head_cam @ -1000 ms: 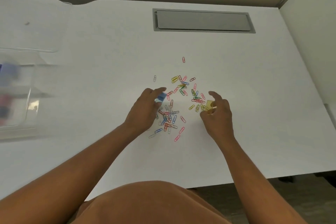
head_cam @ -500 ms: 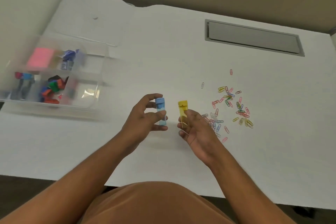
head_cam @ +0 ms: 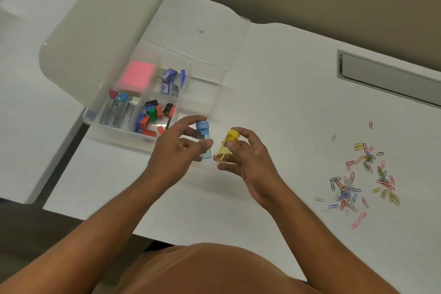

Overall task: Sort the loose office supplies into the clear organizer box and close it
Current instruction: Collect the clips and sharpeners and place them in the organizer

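My left hand (head_cam: 176, 148) pinches a blue tube (head_cam: 204, 142), my right hand (head_cam: 248, 157) a yellow tube (head_cam: 225, 148), both just short of the open box (head_cam: 216, 93). Next, drop them into a free compartment; paperclips (head_cam: 360, 181) wait on the counter (head_cam: 274, 93).

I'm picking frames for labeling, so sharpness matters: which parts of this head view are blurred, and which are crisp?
Head view: the clear organizer box and its pink sticky notes smear with motion blur; the left hand, right hand and paper clips are sharper; wide-angle bending shows at the desk edge.
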The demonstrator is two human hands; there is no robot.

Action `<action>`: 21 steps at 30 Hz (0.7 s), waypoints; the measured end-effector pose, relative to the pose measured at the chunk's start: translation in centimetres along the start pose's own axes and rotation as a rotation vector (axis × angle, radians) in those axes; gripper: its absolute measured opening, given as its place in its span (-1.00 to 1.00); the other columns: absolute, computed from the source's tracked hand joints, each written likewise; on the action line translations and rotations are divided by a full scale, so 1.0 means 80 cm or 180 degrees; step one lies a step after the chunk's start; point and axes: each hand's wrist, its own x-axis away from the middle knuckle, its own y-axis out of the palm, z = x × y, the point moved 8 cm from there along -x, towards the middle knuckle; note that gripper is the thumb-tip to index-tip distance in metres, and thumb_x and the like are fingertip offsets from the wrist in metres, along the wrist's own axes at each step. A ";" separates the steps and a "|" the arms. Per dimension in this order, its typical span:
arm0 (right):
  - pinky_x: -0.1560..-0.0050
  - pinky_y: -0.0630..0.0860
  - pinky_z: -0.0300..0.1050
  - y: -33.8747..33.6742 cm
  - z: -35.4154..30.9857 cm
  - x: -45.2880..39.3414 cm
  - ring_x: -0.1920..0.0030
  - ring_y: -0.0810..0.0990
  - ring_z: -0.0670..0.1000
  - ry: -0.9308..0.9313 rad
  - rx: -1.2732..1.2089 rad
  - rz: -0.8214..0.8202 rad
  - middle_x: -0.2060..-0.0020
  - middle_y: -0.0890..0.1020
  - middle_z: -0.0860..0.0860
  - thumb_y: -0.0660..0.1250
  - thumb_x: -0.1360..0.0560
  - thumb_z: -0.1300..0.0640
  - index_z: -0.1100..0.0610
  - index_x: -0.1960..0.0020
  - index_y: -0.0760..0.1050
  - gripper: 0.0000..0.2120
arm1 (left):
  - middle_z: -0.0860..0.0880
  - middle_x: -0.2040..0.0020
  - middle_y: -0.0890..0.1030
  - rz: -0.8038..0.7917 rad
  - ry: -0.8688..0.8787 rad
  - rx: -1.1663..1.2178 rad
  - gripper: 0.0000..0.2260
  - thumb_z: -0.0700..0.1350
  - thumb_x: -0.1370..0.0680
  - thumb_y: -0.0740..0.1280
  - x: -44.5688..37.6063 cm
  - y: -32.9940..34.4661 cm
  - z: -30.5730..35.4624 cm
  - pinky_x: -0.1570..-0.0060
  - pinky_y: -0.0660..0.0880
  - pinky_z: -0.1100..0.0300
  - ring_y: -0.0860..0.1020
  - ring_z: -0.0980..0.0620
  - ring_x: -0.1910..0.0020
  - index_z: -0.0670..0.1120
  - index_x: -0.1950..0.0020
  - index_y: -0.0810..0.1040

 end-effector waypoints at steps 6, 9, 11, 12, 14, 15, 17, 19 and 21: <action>0.04 0.70 -0.04 0.045 -0.038 -0.040 0.00 0.75 0.10 -0.0396 0.0356 0.0347 -0.09 0.70 0.11 0.45 -0.58 0.17 -0.03 -0.29 0.56 -0.69 | 0.10 -0.13 0.61 0.0064 0.0271 -0.0163 -0.58 -0.03 -0.57 0.50 -0.038 -0.041 0.007 0.20 0.70 0.21 0.69 0.03 0.02 0.23 -0.40 0.55; 0.04 0.72 -0.02 0.055 -0.076 -0.070 0.02 0.74 0.09 -0.0732 0.0756 0.0617 -0.11 0.67 0.09 0.48 -0.55 0.18 0.01 -0.30 0.57 -0.66 | 0.05 -0.17 0.59 0.0238 0.0453 -0.0334 -0.56 -0.01 -0.56 0.51 -0.077 -0.054 0.019 0.15 0.71 0.18 0.68 0.08 0.07 0.21 -0.41 0.55; 0.04 0.72 -0.04 0.062 -0.105 -0.094 0.02 0.73 0.10 -0.0995 0.1299 0.0779 -0.13 0.64 0.06 0.51 -0.53 0.16 0.03 -0.30 0.57 -0.64 | 0.09 -0.11 0.61 0.0370 0.0623 -0.0544 -0.55 0.01 -0.54 0.52 -0.108 -0.058 0.031 0.15 0.62 0.37 0.67 0.20 0.14 0.19 -0.41 0.55; 0.03 0.72 -0.05 0.066 -0.117 -0.107 0.00 0.72 0.11 -0.1113 0.1555 0.0843 -0.14 0.63 0.05 0.52 -0.52 0.15 0.03 -0.30 0.56 -0.63 | 0.14 -0.07 0.61 0.0418 0.0739 -0.0722 -0.55 0.03 -0.53 0.53 -0.124 -0.058 0.038 0.19 0.55 0.47 0.65 0.27 0.17 0.18 -0.41 0.54; -0.05 0.68 -0.03 0.075 -0.135 -0.134 -0.07 0.68 0.12 -0.1299 0.2129 0.0947 -0.16 0.62 0.03 0.52 -0.51 0.12 0.03 -0.30 0.55 -0.62 | 0.18 -0.02 0.61 0.0519 0.0929 -0.1175 -0.54 0.09 -0.52 0.53 -0.154 -0.055 0.050 0.17 0.51 0.43 0.62 0.29 0.21 0.18 -0.40 0.53; -0.10 0.63 -0.04 0.080 -0.141 -0.146 -0.09 0.65 0.10 -0.1384 0.2492 0.0990 -0.17 0.61 0.03 0.51 -0.52 0.09 0.03 -0.29 0.55 -0.63 | 0.14 -0.03 0.64 0.0576 0.1012 -0.1413 -0.54 0.11 -0.51 0.53 -0.168 -0.052 0.054 0.08 0.53 0.30 0.61 0.24 0.16 0.16 -0.39 0.53; -0.11 0.51 -0.11 0.087 -0.146 -0.168 -0.12 0.60 0.06 -0.1507 0.3219 0.1033 -0.16 0.59 0.04 0.48 -0.53 0.05 0.04 -0.29 0.53 -0.65 | 0.03 -0.08 0.70 0.0695 0.1166 -0.1987 -0.56 0.12 -0.52 0.50 -0.194 -0.046 0.057 -0.06 0.46 0.03 0.61 0.02 -0.02 0.10 -0.37 0.54; -0.06 0.45 -0.12 0.091 -0.143 -0.185 -0.10 0.57 0.06 -0.1517 0.3712 0.1052 -0.13 0.58 0.07 0.44 -0.56 0.03 0.08 -0.28 0.53 -0.68 | -0.03 -0.05 0.71 0.0745 0.1280 -0.2641 -0.59 0.12 -0.52 0.47 -0.213 -0.039 0.054 0.00 0.32 -0.03 0.56 -0.14 -0.12 0.06 -0.33 0.55; -0.01 0.43 -0.10 0.098 -0.133 -0.195 -0.10 0.56 0.10 -0.1543 0.4182 0.1031 -0.09 0.59 0.09 0.38 -0.59 0.04 0.13 -0.23 0.56 -0.74 | -0.06 0.01 0.70 0.0655 0.1418 -0.3104 -0.61 0.10 -0.50 0.48 -0.222 -0.029 0.048 0.05 0.18 -0.02 0.51 -0.18 -0.11 0.01 -0.28 0.60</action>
